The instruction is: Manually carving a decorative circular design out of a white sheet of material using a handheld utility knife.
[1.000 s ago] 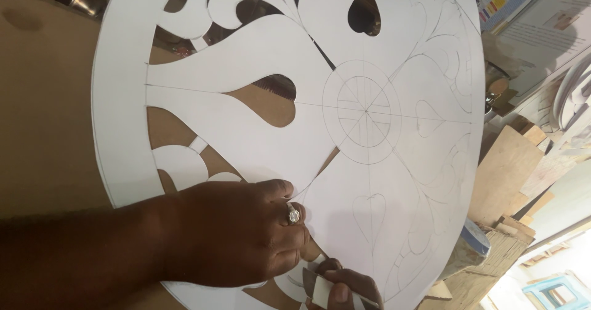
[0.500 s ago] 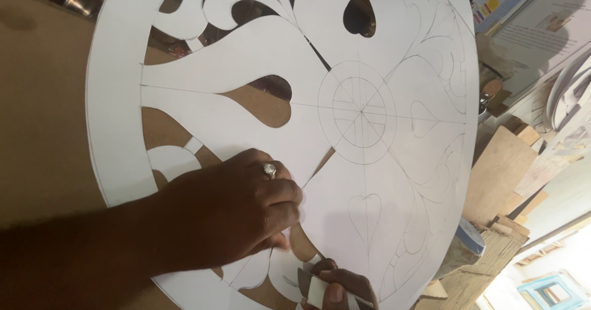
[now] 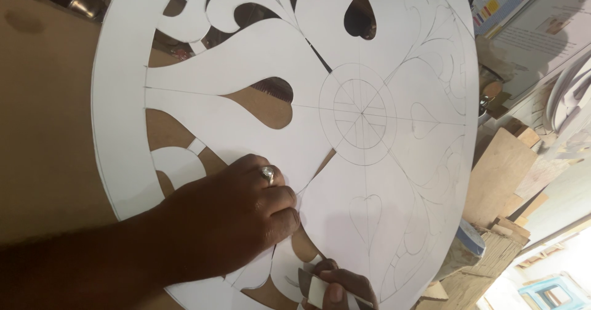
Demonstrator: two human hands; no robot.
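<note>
The brown bench (image 3: 43,131) carries a big white disc (image 3: 203,125), pencilled with hearts and scrolls and partly cut through on its left half. The left hand (image 3: 234,217), ring on one finger, lies loosely curled, knuckles up, pressing the disc's near part flat and gripping nothing. Just right and nearer, the right hand (image 3: 338,288) pinches a small blade (image 3: 317,291) at a near cut-out. The step looks like cutting along a drawn line; that calls for steady pressure. Wood offcuts (image 3: 498,174) lie right.
</note>
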